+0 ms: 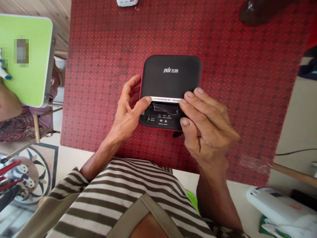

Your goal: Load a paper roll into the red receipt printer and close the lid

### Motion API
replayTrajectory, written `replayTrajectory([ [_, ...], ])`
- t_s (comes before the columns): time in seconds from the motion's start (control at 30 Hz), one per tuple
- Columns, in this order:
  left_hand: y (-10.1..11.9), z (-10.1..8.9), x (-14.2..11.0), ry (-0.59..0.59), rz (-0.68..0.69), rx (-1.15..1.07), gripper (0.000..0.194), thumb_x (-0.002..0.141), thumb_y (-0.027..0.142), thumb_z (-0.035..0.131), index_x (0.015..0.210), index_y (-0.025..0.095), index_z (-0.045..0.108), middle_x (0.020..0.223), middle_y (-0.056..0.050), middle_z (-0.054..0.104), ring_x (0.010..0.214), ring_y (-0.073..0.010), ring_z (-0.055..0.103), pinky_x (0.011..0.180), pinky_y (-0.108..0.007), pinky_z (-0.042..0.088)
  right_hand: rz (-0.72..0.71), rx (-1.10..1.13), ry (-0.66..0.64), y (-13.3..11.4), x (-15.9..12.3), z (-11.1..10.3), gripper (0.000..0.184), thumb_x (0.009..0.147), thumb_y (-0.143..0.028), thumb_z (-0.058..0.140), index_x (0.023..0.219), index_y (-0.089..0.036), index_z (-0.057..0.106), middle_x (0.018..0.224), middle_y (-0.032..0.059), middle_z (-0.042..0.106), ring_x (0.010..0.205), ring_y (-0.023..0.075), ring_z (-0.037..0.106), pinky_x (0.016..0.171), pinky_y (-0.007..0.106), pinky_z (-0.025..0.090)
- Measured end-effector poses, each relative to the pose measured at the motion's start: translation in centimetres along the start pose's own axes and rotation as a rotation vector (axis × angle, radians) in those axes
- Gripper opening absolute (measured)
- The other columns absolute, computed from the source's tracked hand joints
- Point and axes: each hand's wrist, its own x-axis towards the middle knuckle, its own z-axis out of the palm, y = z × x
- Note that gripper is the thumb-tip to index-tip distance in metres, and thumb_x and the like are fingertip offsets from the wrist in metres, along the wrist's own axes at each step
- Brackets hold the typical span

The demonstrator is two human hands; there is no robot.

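Striped shirt [106, 191] overlaps red table [104, 59], left fingers [130, 88] clasping black device [169, 84], right fingers [198, 114] half-curled, hold unclear.

Left fingers [142, 105] gripping black device [170, 84], right fingers [195, 111] on its face; red patterned table [104, 59] beneath.

Head view (near) faces downward

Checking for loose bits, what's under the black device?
A small dark piece shows past the near edge of the black device, against the red patterned tabletop. The device covers everything else underneath, so I can't tell what's there.
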Motion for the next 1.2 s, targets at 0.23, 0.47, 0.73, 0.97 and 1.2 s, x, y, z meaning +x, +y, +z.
replayTrajectory([
  [0.23,-0.7,-0.5,-0.7,-0.011,0.076,0.007,0.064,0.132,0.066,0.065,0.190,0.042,0.053,0.192,-0.015,0.071,0.165,-0.0359,0.081,0.121,-0.049,0.076,0.035,0.030,0.204,-1.1,0.3,-0.1,0.058,0.126,-0.035,0.068,0.183,-0.043,0.077,0.163,0.0079,0.093,0.154,0.0398,0.090,0.133,0.065,0.074],
  [0.47,1.0,-2.4,-3.3,-0.059,0.109,-0.053,0.061,0.130,0.058,0.067,0.189,0.046,0.057,0.184,-0.012,0.078,0.162,-0.0366,0.083,0.118,-0.054,0.079,0.196,-0.031,0.393,-2.3,-2.2,1.1,0.048,0.121,-0.043,0.077,0.166,-0.043,0.092,0.130,0.0098,0.101,0.097,0.0370,0.099,0.076,0.049,0.083],
  [0.73,2.7,-2.5,-3.1,-0.062,0.007,0.135,0.062,0.128,0.035,0.068,0.189,0.043,0.056,0.173,-0.006,0.085,0.152,-0.0346,0.087,0.114,-0.055,0.080,0.355,-0.027,0.394,-4.2,-4.0,2.1,0.039,0.122,-0.042,0.083,0.159,-0.036,0.094,0.123,0.0063,0.102,0.090,0.0283,0.099,0.080,0.040,0.083],
  [0.97,3.1,-1.5,-2.8,-0.006,0.007,0.098,0.056,0.128,0.042,0.066,0.184,0.041,0.063,0.168,-0.005,0.087,0.154,-0.0338,0.086,0.109,-0.051,0.078,0.356,0.038,0.404,-4.0,-4.1,2.2,0.044,0.121,-0.040,0.084,0.164,-0.042,0.091,0.126,0.0033,0.101,0.095,0.0289,0.100,0.082,0.041,0.084],
  [1.2,2.4,-0.6,-2.8,0.040,-0.133,-0.224,0.055,0.119,0.039,0.074,0.173,0.038,0.065,0.173,-0.007,0.084,0.161,-0.0343,0.082,0.126,-0.052,0.074,0.436,0.211,0.466,-4.1,-4.0,2.7,0.048,0.118,-0.047,0.091,0.164,-0.033,0.089,0.125,0.0050,0.100,0.101,0.0261,0.100,0.080,0.034,0.082],
])
